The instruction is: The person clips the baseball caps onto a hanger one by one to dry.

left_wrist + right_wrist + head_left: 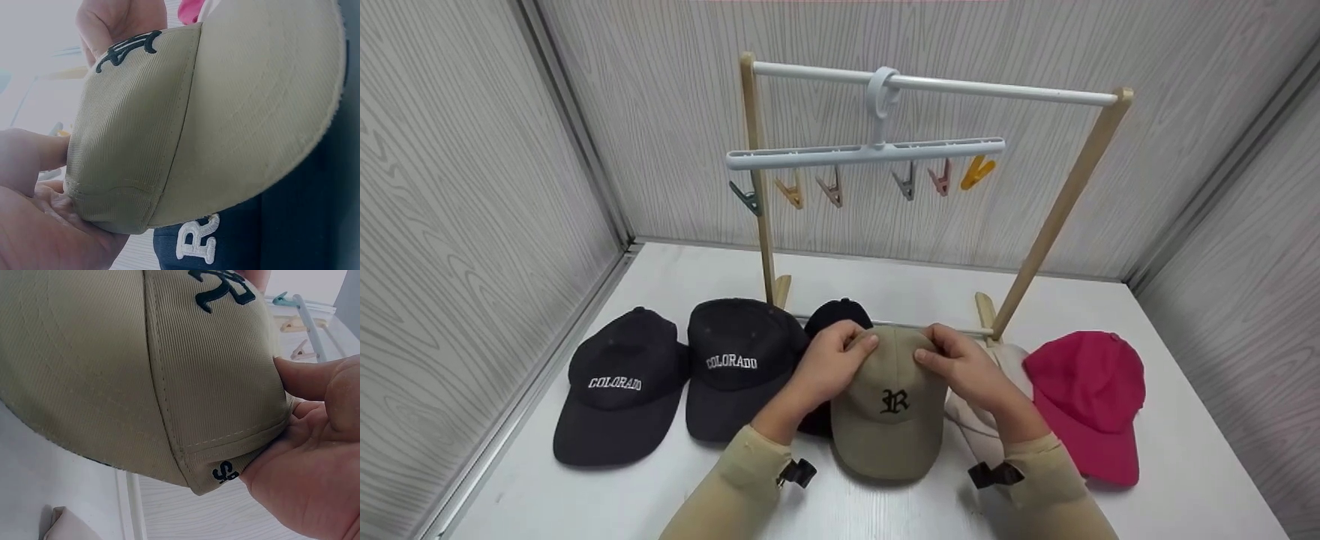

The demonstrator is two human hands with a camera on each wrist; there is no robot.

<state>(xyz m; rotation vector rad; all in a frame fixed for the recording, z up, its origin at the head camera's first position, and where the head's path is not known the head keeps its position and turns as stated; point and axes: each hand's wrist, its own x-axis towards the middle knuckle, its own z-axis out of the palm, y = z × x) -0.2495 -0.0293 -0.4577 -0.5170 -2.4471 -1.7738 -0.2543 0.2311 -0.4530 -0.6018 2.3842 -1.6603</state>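
Observation:
An olive-khaki baseball cap (pixel 889 420) with a dark embroidered letter R hangs between both hands, brim toward the camera. On its left side the left hand (pixel 831 366) grips the crown, thumb on the front cloth. The right hand (pixel 971 371) pinches the opposite side in the same way. In the left wrist view, the left hand's thumb and palm (pixel 39 197) hold the cap's edge, its other fingers partly hidden. The right wrist view has the right hand (pixel 315 444) at the crown beside small dark side lettering. Behind the cap, a dark cap with a white R (pixel 197 239) is partly covered.
Two dark COLORADO caps (pixel 619 367) lie at left, a red cap (pixel 1091 390) at right, and a cream cap (pixel 979 420) beneath the right forearm. Behind stands a wooden rack (pixel 1057 217) carrying a pale blue hanger (pixel 862 154) with several coloured clips (pixel 832 187).

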